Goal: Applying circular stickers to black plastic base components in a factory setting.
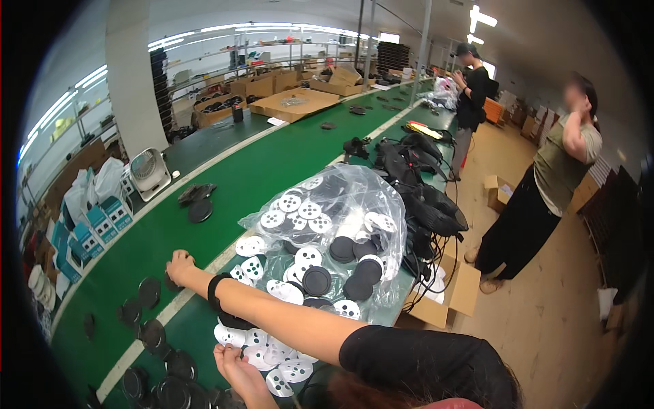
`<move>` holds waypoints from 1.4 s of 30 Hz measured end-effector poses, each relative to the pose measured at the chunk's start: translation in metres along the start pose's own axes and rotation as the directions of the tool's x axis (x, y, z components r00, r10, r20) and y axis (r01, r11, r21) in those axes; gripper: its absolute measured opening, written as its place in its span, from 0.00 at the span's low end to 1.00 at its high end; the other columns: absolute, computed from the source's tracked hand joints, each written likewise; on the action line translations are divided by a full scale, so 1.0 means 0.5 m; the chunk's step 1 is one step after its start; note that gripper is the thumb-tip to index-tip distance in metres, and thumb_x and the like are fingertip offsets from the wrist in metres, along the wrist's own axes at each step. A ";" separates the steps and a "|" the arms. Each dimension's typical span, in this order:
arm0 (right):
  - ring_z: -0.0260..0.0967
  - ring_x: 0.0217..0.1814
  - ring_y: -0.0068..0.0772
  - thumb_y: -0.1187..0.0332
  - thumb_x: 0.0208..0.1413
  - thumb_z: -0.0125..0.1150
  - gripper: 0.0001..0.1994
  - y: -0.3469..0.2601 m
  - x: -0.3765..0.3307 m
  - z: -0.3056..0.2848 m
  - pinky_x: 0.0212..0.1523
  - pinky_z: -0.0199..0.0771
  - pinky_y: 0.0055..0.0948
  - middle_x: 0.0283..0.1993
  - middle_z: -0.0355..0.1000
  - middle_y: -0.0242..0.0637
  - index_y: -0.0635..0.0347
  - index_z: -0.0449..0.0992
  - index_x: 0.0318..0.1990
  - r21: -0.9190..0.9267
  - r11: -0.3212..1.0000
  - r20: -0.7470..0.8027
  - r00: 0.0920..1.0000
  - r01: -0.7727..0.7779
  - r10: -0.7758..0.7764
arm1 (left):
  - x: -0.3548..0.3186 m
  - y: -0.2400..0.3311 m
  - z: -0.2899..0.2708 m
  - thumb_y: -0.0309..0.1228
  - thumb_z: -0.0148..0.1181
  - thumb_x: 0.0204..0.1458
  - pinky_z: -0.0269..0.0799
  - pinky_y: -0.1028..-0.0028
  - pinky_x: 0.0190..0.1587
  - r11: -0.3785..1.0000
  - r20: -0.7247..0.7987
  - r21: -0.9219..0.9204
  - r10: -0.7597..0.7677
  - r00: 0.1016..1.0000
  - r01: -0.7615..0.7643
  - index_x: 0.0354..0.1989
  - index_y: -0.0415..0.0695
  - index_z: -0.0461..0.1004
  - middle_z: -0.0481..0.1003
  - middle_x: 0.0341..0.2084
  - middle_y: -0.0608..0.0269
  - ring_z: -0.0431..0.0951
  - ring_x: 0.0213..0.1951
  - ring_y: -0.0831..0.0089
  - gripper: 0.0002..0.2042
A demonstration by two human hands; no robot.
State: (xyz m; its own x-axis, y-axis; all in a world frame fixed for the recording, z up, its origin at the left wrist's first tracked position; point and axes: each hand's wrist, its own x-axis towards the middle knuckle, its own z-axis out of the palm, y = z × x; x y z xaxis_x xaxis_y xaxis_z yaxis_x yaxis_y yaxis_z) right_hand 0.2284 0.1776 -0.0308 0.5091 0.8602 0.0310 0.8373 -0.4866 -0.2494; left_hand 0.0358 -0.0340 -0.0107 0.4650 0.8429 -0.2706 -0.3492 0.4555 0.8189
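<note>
with right hand (181,267) curled by black disc (173,283), frame's left; left hand (238,371) half-curled by white discs (259,356), lower centre-left; cannot tell grips.

A single head-worn fisheye looks down and forward along the green tabletop (266,172) — right hand (180,267) and left hand (242,375) close below it — while its wide, bending view stretches to the pale pillar (131,75) beyond.

1. My own hands (180,268): two.
2. White holed discs (308,257) before me: well over a dozen, too overlapped for me to count exactly.
3. Black round discs (317,281): more than ten, also overlapping.
4. Large clear bag (368,189) near me: one.
5. Fan (148,172): one.
6. Other people (555,180): two.
</note>
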 end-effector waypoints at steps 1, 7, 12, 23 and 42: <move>0.58 0.52 0.57 0.70 0.45 0.60 0.27 0.041 0.019 -0.004 0.47 0.65 0.52 0.56 0.54 0.56 0.62 0.62 0.55 -0.013 1.000 -0.004 1.000 -0.014 0.013 | -0.001 -0.001 0.021 0.25 0.46 0.44 0.48 0.80 0.35 1.000 0.022 0.005 -0.008 1.000 0.008 0.31 0.51 0.61 0.62 0.27 0.77 0.59 0.29 0.86 0.07; 0.66 0.47 0.55 0.73 0.41 0.58 0.15 0.106 0.065 -0.049 0.46 0.71 0.39 0.44 0.65 0.59 0.67 0.69 0.40 0.377 0.916 -0.182 0.958 -0.138 0.220 | 0.005 -0.002 0.022 0.25 0.49 0.43 0.49 0.80 0.35 0.999 0.003 0.028 0.015 1.000 -0.015 0.33 0.51 0.63 0.63 0.26 0.77 0.60 0.28 0.86 0.09; 0.69 0.42 0.56 0.72 0.40 0.54 0.16 0.085 0.106 -0.077 0.43 0.71 0.43 0.39 0.68 0.61 0.74 0.65 0.37 0.527 0.850 -0.484 0.817 -0.013 0.313 | 0.002 -0.007 0.017 0.23 0.48 0.44 0.55 0.82 0.33 0.997 0.000 0.041 0.070 0.998 -0.070 0.29 0.47 0.64 0.64 0.25 0.75 0.61 0.27 0.84 0.05; 0.68 0.43 0.44 0.54 0.41 0.59 0.24 -0.009 0.094 -0.035 0.42 0.70 0.42 0.41 0.68 0.50 0.68 0.72 0.38 0.375 0.923 -0.092 0.988 -0.081 0.124 | 0.009 -0.018 0.019 0.16 0.46 0.43 0.58 0.83 0.39 0.997 0.039 0.039 0.063 0.997 -0.064 0.33 0.43 0.63 0.63 0.27 0.71 0.63 0.33 0.83 0.10; 0.62 0.22 0.24 0.51 0.32 0.73 0.27 0.006 0.011 -0.096 0.25 0.66 0.22 0.22 0.64 0.29 0.63 0.69 0.33 0.507 0.856 0.422 0.895 -0.100 -0.146 | 0.018 -0.015 0.022 0.18 0.45 0.44 0.60 0.82 0.26 0.993 0.070 0.094 0.070 0.995 -0.076 0.35 0.41 0.64 0.64 0.25 0.69 0.63 0.25 0.84 0.09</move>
State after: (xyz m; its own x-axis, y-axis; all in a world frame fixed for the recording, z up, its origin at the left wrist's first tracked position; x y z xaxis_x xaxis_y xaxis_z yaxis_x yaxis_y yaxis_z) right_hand 0.2434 0.1734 0.0150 0.2489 0.9051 -0.3446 0.5650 -0.4247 -0.7074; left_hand 0.0514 -0.0330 -0.0137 0.4952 0.8506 -0.1766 -0.3060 0.3610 0.8809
